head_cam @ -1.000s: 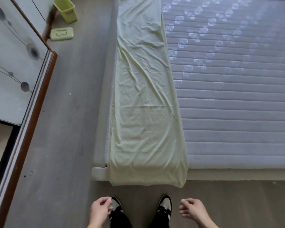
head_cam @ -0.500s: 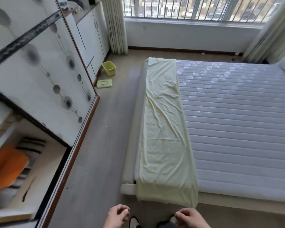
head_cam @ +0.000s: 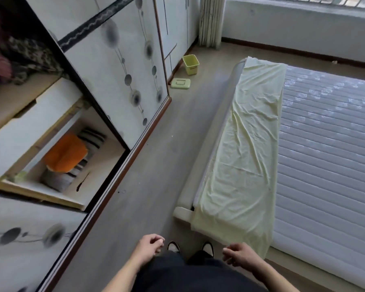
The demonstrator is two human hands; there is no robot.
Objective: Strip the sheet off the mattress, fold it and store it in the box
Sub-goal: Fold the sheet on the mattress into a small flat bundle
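Sheet (head_cam: 242,148): one, pale yellow-green, folded into a long narrow strip along the left edge of the mattress (head_cam: 329,148), wrinkled, near end draped over the foot of the bed. Mattress: one, grey quilted, otherwise bare. Box (head_cam: 190,64): one, yellow-green plastic, upright and slightly tilted on the floor (head_cam: 156,165) beside the wardrobe, well apart from the sheet. Lid (head_cam: 180,83): one, same colour, flat on the floor just in front of the box, not touching it as far as visible.

Hands: two, both low in the view over the person's dark trousers. Left hand (head_cam: 149,248): fingers loosely curled inward, thumb near fingertips, holds nothing, touches nothing. Right hand (head_cam: 241,257): fingers loosely curled too, nothing in it; it sits just beside the hanging end of the sheet, contact cannot be told, looks apart. Shoes: two, dark with light toes, between the hands on the floor.

Wardrobe (head_cam: 118,66): one, sliding door with grey dot pattern, open on the left side. Inside, lower shelf has one orange cushion (head_cam: 66,153) on top of striped grey-black bedding (head_cam: 89,140); upper shelf has dark patterned fabric, blurred. Curtain (head_cam: 211,22): one visible, hanging at the far corner by the window wall.
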